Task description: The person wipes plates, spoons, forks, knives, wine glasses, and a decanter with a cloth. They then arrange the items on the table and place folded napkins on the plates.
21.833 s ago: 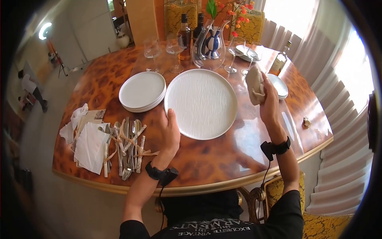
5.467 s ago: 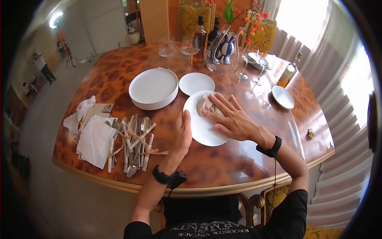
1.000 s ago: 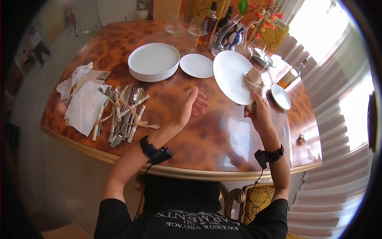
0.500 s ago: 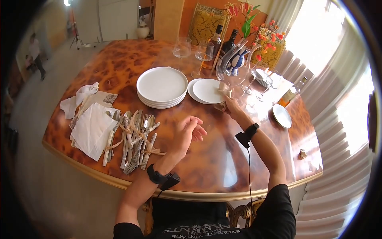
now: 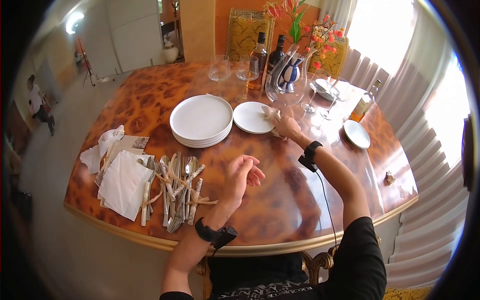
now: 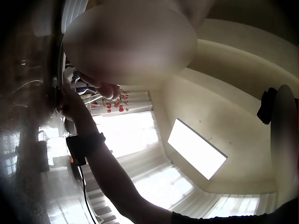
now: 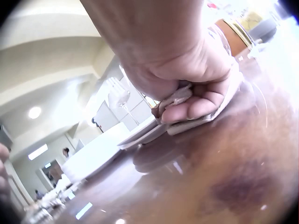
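Note:
My right hand (image 5: 288, 128) grips a crumpled beige cloth (image 5: 271, 113) at the right rim of the upper small white plate (image 5: 248, 116). That plate lies on another small plate, their rims almost lined up. In the right wrist view, the fingers curl round the cloth (image 7: 191, 125) close over the glossy table, beside the plates' edge (image 7: 142, 135). My left hand (image 5: 241, 177) hovers over the table in front of the plates, fingers loosely bent and holding nothing. To the left of the small plates stands a stack of large white plates (image 5: 201, 119).
Ribbon-tied cutlery (image 5: 175, 190) and napkins (image 5: 125, 182) lie at the left. Wine glasses (image 5: 247, 75), bottles (image 5: 259, 62) and a glass decanter (image 5: 274, 89) stand behind the plates. At the right are a small plate (image 5: 356, 134) and another bottle (image 5: 365, 102).
The plate wiped with the cloth earlier was lifted tilted in the right hand, carried left and laid on the other small plate. Earlier still, a large plate stood before the hands.

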